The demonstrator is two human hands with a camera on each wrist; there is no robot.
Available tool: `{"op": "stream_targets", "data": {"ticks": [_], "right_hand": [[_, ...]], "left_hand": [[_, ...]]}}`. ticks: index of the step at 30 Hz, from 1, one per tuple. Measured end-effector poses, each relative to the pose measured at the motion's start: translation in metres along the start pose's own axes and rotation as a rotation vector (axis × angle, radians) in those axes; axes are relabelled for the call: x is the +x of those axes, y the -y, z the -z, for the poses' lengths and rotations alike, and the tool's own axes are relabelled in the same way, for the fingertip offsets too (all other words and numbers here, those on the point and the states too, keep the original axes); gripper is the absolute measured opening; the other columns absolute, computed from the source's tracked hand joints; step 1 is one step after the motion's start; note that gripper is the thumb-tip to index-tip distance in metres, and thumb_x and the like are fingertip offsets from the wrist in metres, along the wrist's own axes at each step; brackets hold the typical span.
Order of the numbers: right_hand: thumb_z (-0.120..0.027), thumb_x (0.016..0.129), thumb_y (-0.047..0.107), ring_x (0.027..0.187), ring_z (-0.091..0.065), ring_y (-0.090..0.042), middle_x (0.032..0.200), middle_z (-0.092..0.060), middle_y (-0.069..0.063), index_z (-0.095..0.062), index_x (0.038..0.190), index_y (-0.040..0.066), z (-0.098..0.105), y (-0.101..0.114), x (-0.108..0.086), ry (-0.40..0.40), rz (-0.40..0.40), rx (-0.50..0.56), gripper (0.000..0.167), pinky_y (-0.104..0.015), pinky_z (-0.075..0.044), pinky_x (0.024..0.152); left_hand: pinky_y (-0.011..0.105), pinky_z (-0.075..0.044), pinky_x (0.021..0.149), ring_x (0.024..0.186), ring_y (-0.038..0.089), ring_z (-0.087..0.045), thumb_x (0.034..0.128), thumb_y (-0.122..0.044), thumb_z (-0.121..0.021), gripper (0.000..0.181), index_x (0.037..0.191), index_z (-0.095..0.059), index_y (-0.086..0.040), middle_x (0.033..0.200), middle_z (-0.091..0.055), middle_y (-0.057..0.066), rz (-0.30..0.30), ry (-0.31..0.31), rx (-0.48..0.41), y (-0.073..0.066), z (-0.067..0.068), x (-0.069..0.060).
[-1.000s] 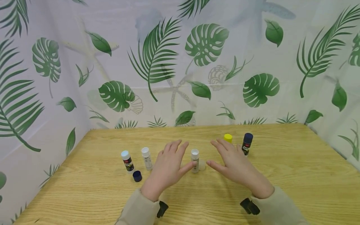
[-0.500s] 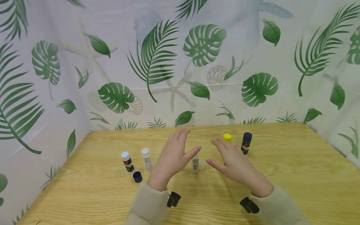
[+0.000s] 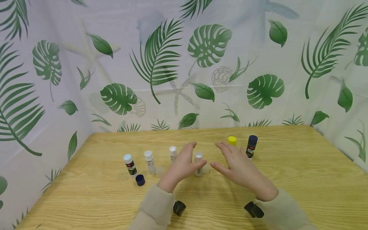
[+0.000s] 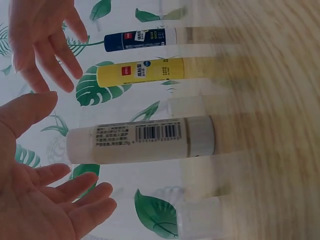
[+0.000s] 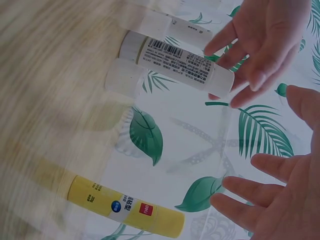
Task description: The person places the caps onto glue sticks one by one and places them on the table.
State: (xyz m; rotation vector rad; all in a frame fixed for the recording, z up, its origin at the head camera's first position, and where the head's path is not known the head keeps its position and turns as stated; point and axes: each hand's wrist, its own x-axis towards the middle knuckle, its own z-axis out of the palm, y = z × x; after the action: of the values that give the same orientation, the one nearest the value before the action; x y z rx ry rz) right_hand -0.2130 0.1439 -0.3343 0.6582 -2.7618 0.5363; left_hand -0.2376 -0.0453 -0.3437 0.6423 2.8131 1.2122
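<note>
My left hand [image 3: 183, 166] hovers with spread, relaxed fingers just left of a white glue stick [image 3: 198, 167] standing upright. In the left wrist view its thumb and fingers lie on either side of that glue stick's top [image 4: 80, 145], apart from it. Beside the stick's base is a translucent cap [image 3: 206, 168]. My right hand [image 3: 237, 166], fingers loosely spread, holds nothing. Beyond it stands a yellow glue stick [image 3: 232, 141], partly hidden in the head view but shown whole in the right wrist view [image 5: 126, 206]. A navy glue stick [image 3: 251, 147] stands further right.
Left of the hands stand a white glue stick [image 3: 173, 152], partly covered, another white one [image 3: 149, 163], and a dark-labelled one [image 3: 130, 166] with a white top. A navy cap [image 3: 140, 180] and a translucent cap [image 3: 159, 172] lie near them. A leaf-print cloth [image 3: 169, 64] hangs behind the table [image 3: 100, 198].
My left hand has moved right, rising and then lowering again. A white glue stick and a translucent cap behind it have come into view. The right hand has stayed nearly still.
</note>
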Motion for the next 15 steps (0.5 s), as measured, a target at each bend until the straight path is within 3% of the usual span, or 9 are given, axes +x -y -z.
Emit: {"op": "stream_targets", "data": {"ticks": [15], "right_hand": [[-0.053,0.086,0.040,0.116,-0.040,-0.036,0.126,-0.043,-0.020,-0.037,0.131,0.002,0.000,0.002,-0.002,-0.003,0.016,0.016,0.061,-0.065,-0.019,0.089]], "left_hand": [[0.041,-0.040,0.087,0.112,0.030,-0.045,0.0854,-0.020,-0.060,0.057,0.131,-0.033,0.002,0.125,-0.045,0.019,0.009,0.075,-0.031,0.015,-0.008,0.004]]}}
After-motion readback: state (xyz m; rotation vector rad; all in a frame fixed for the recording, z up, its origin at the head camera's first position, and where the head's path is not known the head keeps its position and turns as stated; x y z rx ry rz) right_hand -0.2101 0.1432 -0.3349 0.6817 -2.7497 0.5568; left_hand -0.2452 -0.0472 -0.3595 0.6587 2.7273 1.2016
